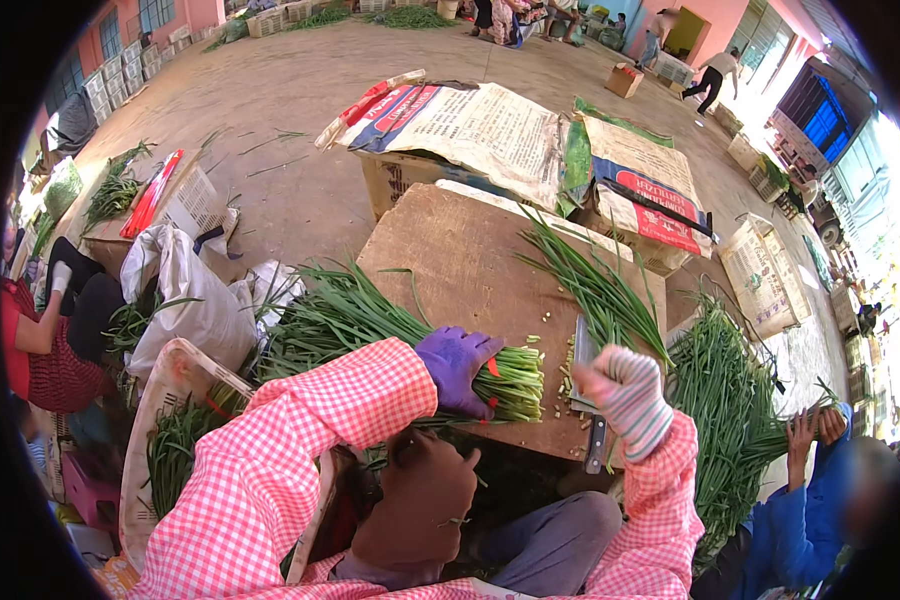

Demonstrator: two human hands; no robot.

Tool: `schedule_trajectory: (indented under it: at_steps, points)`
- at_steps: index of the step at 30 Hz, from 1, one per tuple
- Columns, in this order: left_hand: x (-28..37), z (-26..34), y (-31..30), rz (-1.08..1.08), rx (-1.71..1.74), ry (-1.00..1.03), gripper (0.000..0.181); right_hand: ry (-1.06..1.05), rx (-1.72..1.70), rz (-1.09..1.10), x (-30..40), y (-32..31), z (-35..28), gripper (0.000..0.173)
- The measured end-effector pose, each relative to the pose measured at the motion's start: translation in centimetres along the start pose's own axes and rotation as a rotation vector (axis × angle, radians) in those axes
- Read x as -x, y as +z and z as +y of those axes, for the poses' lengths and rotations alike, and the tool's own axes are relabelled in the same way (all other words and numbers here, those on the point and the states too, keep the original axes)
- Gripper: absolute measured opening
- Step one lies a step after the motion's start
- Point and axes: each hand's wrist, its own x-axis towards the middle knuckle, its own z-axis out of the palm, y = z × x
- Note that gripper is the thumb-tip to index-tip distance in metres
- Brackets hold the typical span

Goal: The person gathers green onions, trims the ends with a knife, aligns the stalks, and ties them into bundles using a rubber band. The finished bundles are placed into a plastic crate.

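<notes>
My left hand (461,371), in a purple glove, lies on a thick bundle of green stalks (521,381) with cut ends and red ties, on the wooden board (457,255). The leaves of the bundle spread leftward off the board. My right hand (626,394), in a striped knit glove, is closed in a fist above the board's right edge; whether it holds anything is hidden. Just left of it lies a wide-bladed knife with a black handle (595,444). Beyond it rests a loose bunch of long green stalks (600,285). Short cut bits are scattered near the blade.
A big heap of green stalks (720,420) stands at the right, with a person in blue (802,517) holding some. Fertilizer sacks (480,135) cover crates beyond the board. At the left are a white sack (187,300), a plastic crate (136,450) and a seated person.
</notes>
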Motion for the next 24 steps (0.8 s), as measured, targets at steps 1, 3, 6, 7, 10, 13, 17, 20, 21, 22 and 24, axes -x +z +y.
schedule_trajectory:
  at_steps: [1,3,6,7,10,13,17,20,21,22,24]
  points:
    - [0.2,0.0,0.0,-0.002,-0.006,0.0,0.098,0.051,0.023,-0.059,1.5,0.0,0.4,0.024]
    - [0.2,0.2,-0.3,-0.03,-0.012,-0.033,0.1,0.194,0.186,-0.249,4.9,1.1,1.2,0.03]
    - [-0.1,0.1,0.1,-0.045,-0.039,-0.063,0.101,0.317,0.459,-0.776,8.8,4.8,2.5,0.048]
    - [-0.1,0.2,0.0,-0.046,-0.037,-0.065,0.102,0.318,0.497,-0.841,9.7,5.9,2.4,0.06]
    - [0.2,0.7,-0.5,-0.063,-0.04,-0.081,0.103,0.309,0.268,-0.89,10.7,8.7,1.4,0.072]
    - [0.1,1.0,-0.5,-0.067,-0.06,-0.097,0.104,0.264,0.374,-0.996,10.4,12.2,0.8,0.068]
    - [0.0,1.3,-0.7,-0.095,-0.062,-0.098,0.105,0.34,0.076,-0.91,10.8,12.5,3.8,0.048]
    - [0.0,1.0,-1.0,-0.103,-0.063,-0.102,0.106,0.24,0.409,-0.727,11.1,11.6,6.1,0.031]
    - [0.0,1.0,-1.1,-0.109,-0.058,-0.105,0.106,0.282,0.291,-0.696,10.7,10.4,5.3,0.031]
    - [0.0,1.0,-1.1,-0.117,-0.054,-0.105,0.106,0.291,0.25,-0.597,10.1,9.5,4.2,0.032]
    - [0.2,0.9,-0.8,-0.108,-0.053,-0.102,0.105,0.377,0.275,-0.541,8.3,8.5,2.8,0.035]
